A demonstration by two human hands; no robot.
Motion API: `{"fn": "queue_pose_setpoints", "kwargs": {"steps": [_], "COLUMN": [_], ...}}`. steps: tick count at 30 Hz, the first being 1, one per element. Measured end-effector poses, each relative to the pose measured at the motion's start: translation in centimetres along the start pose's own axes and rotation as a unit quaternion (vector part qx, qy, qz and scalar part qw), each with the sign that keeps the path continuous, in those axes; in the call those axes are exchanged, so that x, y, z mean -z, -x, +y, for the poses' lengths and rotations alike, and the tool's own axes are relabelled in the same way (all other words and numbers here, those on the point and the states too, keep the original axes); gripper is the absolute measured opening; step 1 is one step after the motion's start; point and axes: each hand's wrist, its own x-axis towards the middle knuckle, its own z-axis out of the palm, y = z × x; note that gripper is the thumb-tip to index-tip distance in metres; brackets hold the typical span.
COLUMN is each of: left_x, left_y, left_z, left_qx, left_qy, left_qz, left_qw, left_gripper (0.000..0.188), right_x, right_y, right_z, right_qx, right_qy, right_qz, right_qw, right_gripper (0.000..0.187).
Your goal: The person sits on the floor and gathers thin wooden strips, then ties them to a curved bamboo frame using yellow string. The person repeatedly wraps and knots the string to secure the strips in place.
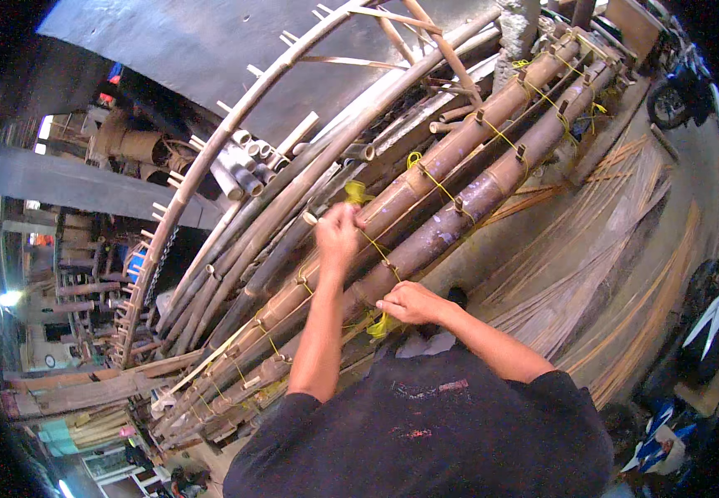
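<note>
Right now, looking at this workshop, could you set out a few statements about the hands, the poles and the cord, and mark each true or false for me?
1. Two thick brown poles lie side by side. True.
2. The cord tied across them is blue. False: it is yellow cord.
3. Both hands wear gloves. False: the left hand and the right hand are bare.
4. The left hand is higher in the picture than the right. True.
5. The person wears a white shirt. False: the shirt is black.
6. A wheel shows at the upper right. True.
</note>
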Motion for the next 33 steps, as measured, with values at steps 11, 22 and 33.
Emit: {"fn": "queue_pose_setpoints", "kwargs": {"steps": [11,22,33], "left_x": [5.6,11.6,14.2], "left_y": [-3.3,15.2,14.1], "left_z": [-11.6,-12.2,-16.8], "left_qx": [-0.002,-0.027,0.063], "left_qy": [-0.179,-0.322,-0.156], "left_qz": [-0.008,-0.021,-0.103], "left_qw": [0.984,0.946,0.98], "left_gripper": [0.039,0.028,0.039], "right_x": [-6.1,-15.9,-6.7], "right_y": [0.1,-14.0,-15.8], "right_z": [-6.5,-16.4,-15.4], "right_qx": [-0.059,0.028,0.022], "right_qy": [0.182,-0.131,-0.164], "right_qz": [-0.01,0.378,-0.018], "right_qw": [0.981,0.916,0.986], "right_gripper": [0.038,0.032,0.042]}}
